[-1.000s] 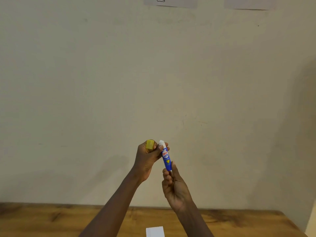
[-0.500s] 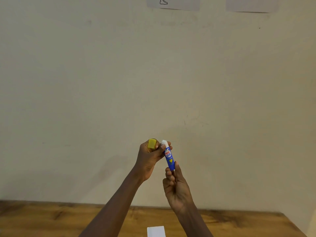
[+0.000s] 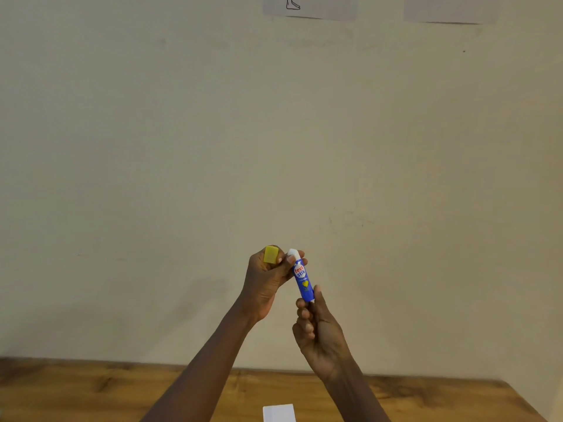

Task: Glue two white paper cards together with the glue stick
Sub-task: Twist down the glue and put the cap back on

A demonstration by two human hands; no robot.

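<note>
Both hands are raised in front of the wall, above the table. My right hand (image 3: 320,333) grips the bottom end of the blue glue stick (image 3: 303,280), which stands nearly upright with its white tip uncovered. My left hand (image 3: 265,284) holds the yellow cap (image 3: 270,254) between palm and fingers, while its thumb and fingertips touch the stick's white tip. A white paper card (image 3: 278,413) lies on the wooden table (image 3: 91,391) at the bottom edge, partly cut off. A second card is not in view.
A beige wall fills most of the view. Two paper sheets hang at the top, one with a line drawing (image 3: 309,6), one blank (image 3: 447,9). The table's right edge (image 3: 524,400) shows at the bottom right.
The hands and glue stick hold almost the same pose. The view has tilted slightly upward, so everything sits a little lower in the frame.
</note>
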